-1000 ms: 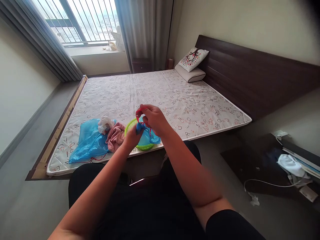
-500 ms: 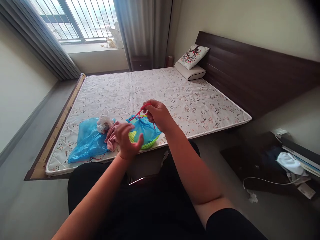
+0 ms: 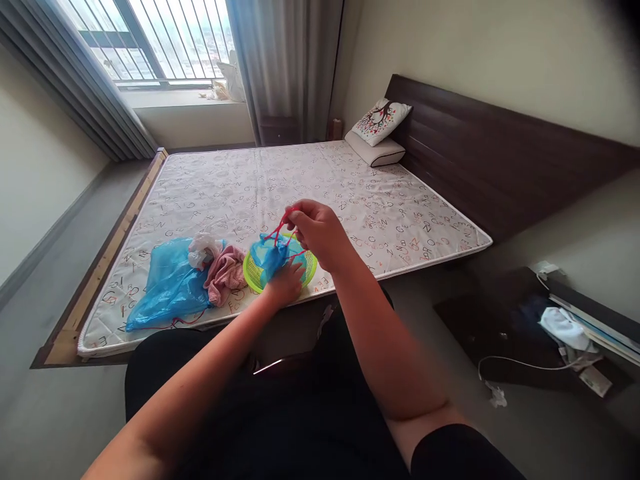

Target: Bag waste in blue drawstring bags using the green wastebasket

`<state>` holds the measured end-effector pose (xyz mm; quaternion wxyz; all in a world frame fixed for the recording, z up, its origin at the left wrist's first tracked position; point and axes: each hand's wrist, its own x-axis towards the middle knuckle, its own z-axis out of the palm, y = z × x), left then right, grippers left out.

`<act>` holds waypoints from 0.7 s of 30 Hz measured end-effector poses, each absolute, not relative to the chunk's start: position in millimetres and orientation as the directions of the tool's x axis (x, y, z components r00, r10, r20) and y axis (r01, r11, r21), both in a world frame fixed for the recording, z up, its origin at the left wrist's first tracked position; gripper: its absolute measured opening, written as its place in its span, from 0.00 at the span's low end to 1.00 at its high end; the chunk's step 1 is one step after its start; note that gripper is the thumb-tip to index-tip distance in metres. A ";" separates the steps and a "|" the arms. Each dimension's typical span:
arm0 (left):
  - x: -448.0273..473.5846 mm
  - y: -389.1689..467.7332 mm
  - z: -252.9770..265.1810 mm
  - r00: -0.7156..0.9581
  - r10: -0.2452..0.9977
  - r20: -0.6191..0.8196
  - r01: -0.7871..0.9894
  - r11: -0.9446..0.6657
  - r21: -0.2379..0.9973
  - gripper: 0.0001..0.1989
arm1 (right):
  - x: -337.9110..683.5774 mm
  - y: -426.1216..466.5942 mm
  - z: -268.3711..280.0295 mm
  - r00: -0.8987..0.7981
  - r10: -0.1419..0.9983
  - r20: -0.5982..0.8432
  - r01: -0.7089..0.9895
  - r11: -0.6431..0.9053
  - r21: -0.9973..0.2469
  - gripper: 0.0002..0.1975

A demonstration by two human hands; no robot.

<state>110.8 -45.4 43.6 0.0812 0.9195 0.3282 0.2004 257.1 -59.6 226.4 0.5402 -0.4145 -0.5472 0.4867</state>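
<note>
My right hand (image 3: 317, 230) is closed in a pinch on the red drawstring (image 3: 281, 225), holding it up above a blue plastic bag (image 3: 273, 259). That bag is gathered up inside a green mesh basket (image 3: 253, 275) near the mattress edge. Low at the basket's front, my left hand (image 3: 286, 283) is closed around the bag's side, though its thumb is mostly hidden. Left of the basket lies a crumpled pink cloth (image 3: 226, 272). Next to it are a white crumpled plastic bag (image 3: 203, 248) and a second blue plastic bag (image 3: 173, 287), lying flat.
The mattress (image 3: 210, 183) carries a pillow (image 3: 383, 122) on a white cushion (image 3: 373, 148) by the dark headboard (image 3: 480, 133). On the right, a dark nightstand (image 3: 465, 317) holds a white cloth-like item (image 3: 563, 327) and a cable (image 3: 520, 358).
My left hand has moved from the air, fingers spread, rightward and down onto the bag in the basket. The bag looks narrower. My right hand still holds the drawstring.
</note>
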 end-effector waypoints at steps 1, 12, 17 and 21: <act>103.2 -54.5 44.3 0.707 0.638 0.305 0.579 -0.770 0.268 0.19 | 261.0 -58.2 225.6 -0.056 0.978 0.199 -0.061 0.196 -0.979 0.11; 86.3 -82.1 145.8 0.065 0.732 0.678 0.679 -0.530 0.507 0.27 | 266.6 -60.5 215.7 -0.190 0.965 0.183 -0.057 0.175 -0.983 0.09; 80.1 -58.7 156.2 -0.030 0.841 0.540 0.533 -0.443 0.721 0.10 | 265.4 -52.1 206.5 -0.150 0.981 0.122 -0.220 0.087 -0.972 0.10; 72.2 -66.3 150.6 0.153 0.920 0.362 0.166 -0.385 0.908 0.17 | 267.1 -36.8 186.6 -0.031 0.998 0.047 -0.363 0.032 -0.931 0.14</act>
